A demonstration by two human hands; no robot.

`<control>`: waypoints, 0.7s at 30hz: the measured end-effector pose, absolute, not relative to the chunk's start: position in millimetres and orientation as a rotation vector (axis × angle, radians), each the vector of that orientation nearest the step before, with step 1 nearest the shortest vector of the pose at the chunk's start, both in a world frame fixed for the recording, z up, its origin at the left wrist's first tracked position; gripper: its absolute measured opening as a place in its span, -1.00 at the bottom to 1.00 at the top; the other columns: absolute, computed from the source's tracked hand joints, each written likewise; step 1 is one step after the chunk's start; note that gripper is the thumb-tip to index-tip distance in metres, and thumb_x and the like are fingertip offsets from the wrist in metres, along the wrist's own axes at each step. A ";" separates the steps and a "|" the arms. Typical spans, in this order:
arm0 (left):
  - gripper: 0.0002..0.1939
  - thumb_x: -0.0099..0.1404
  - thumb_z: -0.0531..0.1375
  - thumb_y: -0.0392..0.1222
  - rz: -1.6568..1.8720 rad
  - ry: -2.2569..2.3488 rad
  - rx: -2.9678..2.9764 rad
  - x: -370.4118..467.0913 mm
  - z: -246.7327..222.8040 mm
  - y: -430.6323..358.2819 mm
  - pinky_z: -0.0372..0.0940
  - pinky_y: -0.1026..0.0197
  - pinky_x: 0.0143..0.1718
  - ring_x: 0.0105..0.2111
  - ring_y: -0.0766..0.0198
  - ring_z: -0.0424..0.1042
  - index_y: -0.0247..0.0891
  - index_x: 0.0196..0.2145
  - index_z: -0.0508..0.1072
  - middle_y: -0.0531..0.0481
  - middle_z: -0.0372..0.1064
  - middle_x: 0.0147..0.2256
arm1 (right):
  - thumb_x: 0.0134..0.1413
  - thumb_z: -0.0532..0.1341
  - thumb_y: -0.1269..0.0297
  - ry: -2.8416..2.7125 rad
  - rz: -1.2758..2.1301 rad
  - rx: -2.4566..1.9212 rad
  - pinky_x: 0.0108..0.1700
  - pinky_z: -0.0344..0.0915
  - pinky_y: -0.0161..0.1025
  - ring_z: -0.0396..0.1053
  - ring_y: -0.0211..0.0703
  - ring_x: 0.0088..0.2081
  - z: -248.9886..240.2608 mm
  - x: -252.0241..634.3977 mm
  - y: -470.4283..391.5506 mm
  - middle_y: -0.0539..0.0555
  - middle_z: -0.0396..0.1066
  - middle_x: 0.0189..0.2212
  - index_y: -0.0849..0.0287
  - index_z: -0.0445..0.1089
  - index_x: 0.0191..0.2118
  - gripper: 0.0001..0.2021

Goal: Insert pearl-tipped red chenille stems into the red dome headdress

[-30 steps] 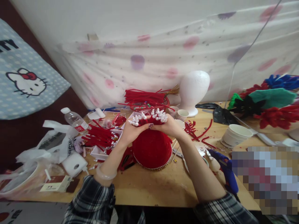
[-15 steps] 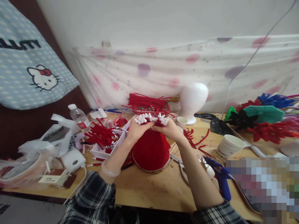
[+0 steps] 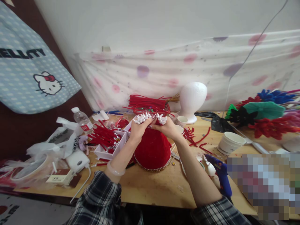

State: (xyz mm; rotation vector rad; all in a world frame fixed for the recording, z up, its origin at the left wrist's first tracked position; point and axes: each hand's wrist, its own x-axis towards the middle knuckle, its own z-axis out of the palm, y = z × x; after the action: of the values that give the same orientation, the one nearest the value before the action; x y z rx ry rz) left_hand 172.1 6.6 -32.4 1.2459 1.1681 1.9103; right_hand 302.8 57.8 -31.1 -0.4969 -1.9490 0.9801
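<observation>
The pearl piece point(image 3: 151, 117) sits at the centre of the frame, on top of the red dome point(image 3: 152, 150), which stands on the wooden surface point(image 3: 154, 187) with a beaded edge around its base. Our left hand point(image 3: 138, 128) holds the left end of the pearl piece, fingers closed on it, and our right hand point(image 3: 167, 128) holds the right end, fingers closed on it too. Both hands rest against the top of the dome.

Just left of the dome we see a white tray point(image 3: 110, 149) of red stems and pearls, and further left a water bottle point(image 3: 82, 120) lying beside crumpled white bags point(image 3: 62, 137). Behind the hands lies a bundle of red stems point(image 3: 147, 103). A white foam head point(image 3: 192, 98) stands to the upper right of the dome, with small cups point(image 3: 181, 120) at its foot. Toward the right stands a white bowl point(image 3: 230, 142), and a blue glue gun point(image 3: 221, 178) lies at the lower right, near our right forearm.
</observation>
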 end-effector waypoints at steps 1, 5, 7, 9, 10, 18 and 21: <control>-0.79 0.02 0.34 -0.14 1.900 1.155 1.252 171.8 -32.5 6.9 0.38 0.13 -0.13 -0.24 0.15 0.52 -0.28 -0.37 0.52 -0.01 0.56 -0.30 | -0.06 0.34 0.21 -1.947 0.988 -0.489 -0.19 0.38 -0.15 0.43 -0.15 -0.36 -30.7 302.8 57.6 0.01 0.49 -0.47 0.18 0.42 -0.51 -0.82; -0.74 0.03 0.37 -0.09 1.787 1.100 1.334 167.5 -31.1 6.7 0.39 0.07 -0.10 -0.21 0.10 0.53 -0.29 -0.34 0.56 -0.07 0.58 -0.26 | -0.09 0.35 0.23 -1.943 1.026 -0.445 -0.05 0.37 -0.10 0.46 -0.09 -0.19 -28.7 303.8 58.4 0.02 0.54 -0.33 0.15 0.49 -0.30 -0.81; -0.72 0.02 0.39 -0.08 1.728 1.080 1.387 164.7 -29.3 5.7 0.39 0.05 -0.07 -0.18 0.07 0.53 -0.29 -0.33 0.58 -0.10 0.58 -0.24 | -0.10 0.36 0.23 -1.945 1.050 -0.421 0.00 0.36 -0.09 0.46 -0.08 -0.13 -28.8 303.7 59.9 0.03 0.55 -0.27 0.14 0.50 -0.20 -0.73; -0.68 -0.01 0.41 -0.09 1.683 1.066 1.430 162.4 -27.4 4.6 0.37 0.04 -0.04 -0.15 0.05 0.52 -0.30 -0.30 0.58 -0.11 0.57 -0.21 | -0.11 0.36 0.24 -1.954 1.078 -0.398 0.01 0.36 -0.10 0.46 -0.07 -0.11 -30.5 302.8 61.9 0.04 0.55 -0.23 0.15 0.49 -0.16 -0.69; -0.65 -0.03 0.42 -0.10 1.663 1.061 1.447 161.5 -26.9 4.3 0.37 0.04 -0.02 -0.14 0.05 0.52 -0.30 -0.27 0.57 -0.12 0.57 -0.20 | -0.11 0.36 0.25 -1.960 1.093 -0.389 -0.01 0.37 -0.10 0.46 -0.07 -0.11 -31.8 302.1 62.9 0.05 0.55 -0.23 0.16 0.49 -0.15 -0.68; -0.30 -0.14 0.46 -0.24 1.678 1.052 1.584 160.4 -34.3 8.7 0.29 0.03 0.09 0.01 0.07 0.43 -0.24 0.01 0.39 -0.13 0.44 0.02 | -0.13 0.38 0.24 -1.994 1.152 -0.366 -0.11 0.41 -0.12 0.48 -0.06 -0.22 -39.5 295.2 60.0 0.08 0.55 -0.30 0.25 0.51 -0.21 -0.69; -0.31 -0.09 0.46 -0.20 1.604 1.055 1.675 161.1 -32.3 9.1 0.30 -0.01 0.07 -0.03 0.05 0.45 -0.24 0.02 0.36 -0.14 0.45 -0.01 | -0.11 0.37 0.24 -2.009 1.151 -0.331 -0.06 0.41 -0.11 0.48 -0.07 -0.19 -38.5 292.0 57.1 0.07 0.54 -0.24 0.22 0.51 -0.21 -0.71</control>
State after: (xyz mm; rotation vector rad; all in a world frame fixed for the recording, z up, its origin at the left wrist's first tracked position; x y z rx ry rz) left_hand 161.1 9.1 -32.3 1.6749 1.0547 1.6043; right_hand 292.0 57.1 -38.5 -0.3311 -2.0089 1.1505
